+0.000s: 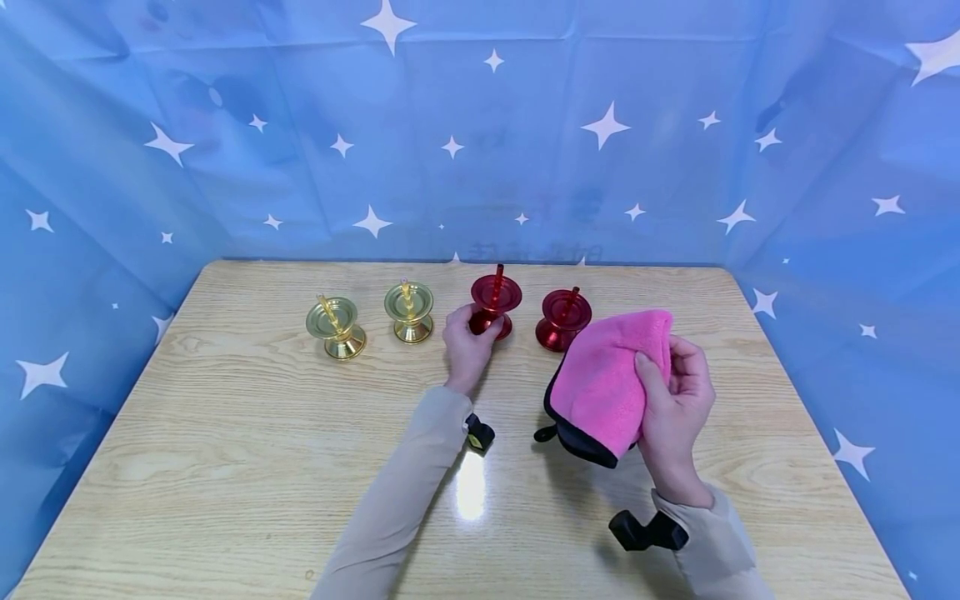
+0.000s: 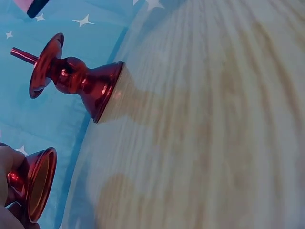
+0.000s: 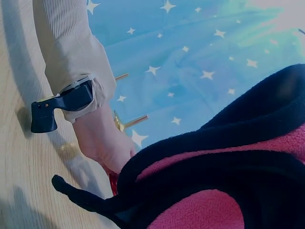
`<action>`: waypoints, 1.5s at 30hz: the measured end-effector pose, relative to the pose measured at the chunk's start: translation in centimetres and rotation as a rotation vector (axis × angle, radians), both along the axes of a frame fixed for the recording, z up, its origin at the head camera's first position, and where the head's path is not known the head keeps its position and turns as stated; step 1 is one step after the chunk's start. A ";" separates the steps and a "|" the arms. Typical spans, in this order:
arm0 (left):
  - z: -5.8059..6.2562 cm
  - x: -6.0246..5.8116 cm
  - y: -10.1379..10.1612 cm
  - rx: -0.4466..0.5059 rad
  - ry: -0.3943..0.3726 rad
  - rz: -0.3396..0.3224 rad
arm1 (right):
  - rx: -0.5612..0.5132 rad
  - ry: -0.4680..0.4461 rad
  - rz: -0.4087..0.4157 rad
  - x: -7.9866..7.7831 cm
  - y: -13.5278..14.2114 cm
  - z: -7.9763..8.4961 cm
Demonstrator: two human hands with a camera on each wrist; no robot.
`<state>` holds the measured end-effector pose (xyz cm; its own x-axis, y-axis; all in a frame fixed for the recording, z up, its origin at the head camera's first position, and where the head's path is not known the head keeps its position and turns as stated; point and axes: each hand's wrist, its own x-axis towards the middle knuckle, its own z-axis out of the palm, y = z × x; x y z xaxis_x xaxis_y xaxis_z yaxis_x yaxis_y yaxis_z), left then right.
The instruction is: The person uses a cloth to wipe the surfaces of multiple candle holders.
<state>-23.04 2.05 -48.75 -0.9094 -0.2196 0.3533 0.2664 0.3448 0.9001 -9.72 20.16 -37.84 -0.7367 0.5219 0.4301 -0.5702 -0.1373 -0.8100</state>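
Note:
My left hand [image 1: 467, 350] grips a red metal candle holder [image 1: 497, 292] low, around its stem and base. In the left wrist view that candle holder's base [image 2: 40, 183] is raised off the table, its hollow underside showing. To its right stands a second red candle holder [image 1: 566, 310], upright on the wood. My right hand [image 1: 678, 408] pinches a pink plush cloth [image 1: 607, 379] with black edging, thumb in front and fingers behind. The cloth hangs above the table, just in front of the second red holder. In the right wrist view the cloth's black trim [image 3: 186, 143] hides the right fingers.
Two gold candle holders, one at the far left [image 1: 341, 337] and one nearer the middle [image 1: 412, 325], stand left of my left hand. The pale wooden table [image 1: 225, 467] reaches back to a blue star-patterned curtain [image 1: 525, 183]. A black wrist camera sits on each sleeve.

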 end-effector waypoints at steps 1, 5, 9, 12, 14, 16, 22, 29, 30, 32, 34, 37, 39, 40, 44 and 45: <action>0.0 0.0 0.0 -0.001 -0.007 -0.002 | 0.001 -0.001 0.000 0.0 0.0 0.0; -0.2 0.0 0.1 -0.010 -0.039 0.000 | -0.013 0.002 0.018 0.0 0.0 0.0; -0.5 -0.1 0.2 -0.016 -0.069 0.012 | -0.016 -0.002 0.034 0.1 -0.1 0.0; -0.6 -0.2 0.2 -0.020 -0.103 0.017 | -0.013 -0.009 0.040 0.1 -0.1 -0.1; -0.7 -0.2 0.1 -0.023 -0.111 0.018 | -0.029 -0.004 0.051 0.0 0.0 -0.2; -0.8 -0.2 0.0 -0.028 -0.109 0.020 | -0.035 -0.005 0.053 0.0 0.0 -0.2; -1.0 -0.3 -0.2 -0.021 -0.114 0.020 | -0.035 -0.030 0.054 -0.1 0.0 -0.2; -0.9 -0.4 -0.2 -0.035 -0.151 0.032 | 0.068 -0.148 0.046 -0.4 0.2 0.5; -0.9 -0.4 -0.2 -0.038 -0.151 0.035 | 0.083 -0.169 0.045 -0.5 0.2 0.6; -0.9 -0.4 -0.2 -0.043 -0.147 0.036 | 0.100 -0.200 0.044 -0.6 0.3 0.7; -1.0 -0.5 -0.3 -0.042 -0.138 0.034 | 0.099 -0.216 0.048 -0.7 0.4 0.8; -1.1 -0.5 -0.3 -0.034 -0.130 0.032 | 0.089 -0.238 0.054 -0.9 0.5 0.9; -1.2 -0.6 -0.3 -0.029 -0.130 0.032 | 0.081 -0.256 0.055 -0.9 0.6 1.0; -1.2 -0.6 -0.4 -0.028 -0.131 0.033 | 0.079 -0.265 0.055 -1.0 0.6 1.1; -1.3 -0.7 -0.4 -0.033 -0.147 0.041 | 0.064 -0.288 0.058 -1.1 0.7 1.2; -1.3 -0.7 -0.4 -0.035 -0.152 0.044 | 0.061 -0.290 0.059 -1.1 0.7 1.3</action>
